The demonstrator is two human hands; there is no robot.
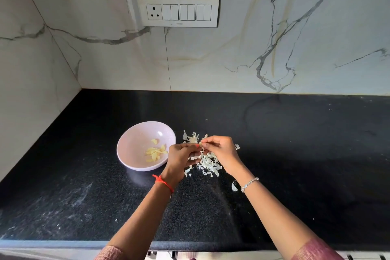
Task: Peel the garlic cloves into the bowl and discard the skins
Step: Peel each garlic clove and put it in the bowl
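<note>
– Sleeves, pink, sit nearest the lens; your forearms run forward from them over the black countertop. Confirm hand state.

– Your left hand, red thread at the wrist, has its fingers curled round a small pale piece. Your right hand, bracelet at the wrist, pinches the same piece between thumb and forefinger. The fingertips of both hands meet on it. Treat it as a garlic clove under peeling. How much skin it carries is too small to tell.

– Where does finished work lie?

– Left of your left fingers, just beside them, stands the bowl. It is upright and holds a small cluster of peeled cloves on the side toward your hand.

– And the waste?

– Under and just beyond your fingertips lies a loose heap of skins on the countertop. One stray skin lies nearer you, beside your right wrist.

– Status?

– Judged: peeling is far advanced. No unpeeled clove shows apart from the one you hold, though more may hide under your hands or the heap. Remaining steps are to finish this clove, drop it in the bowl, then gather and discard every skin. No bin is in view, and discarding has not begun.
</note>
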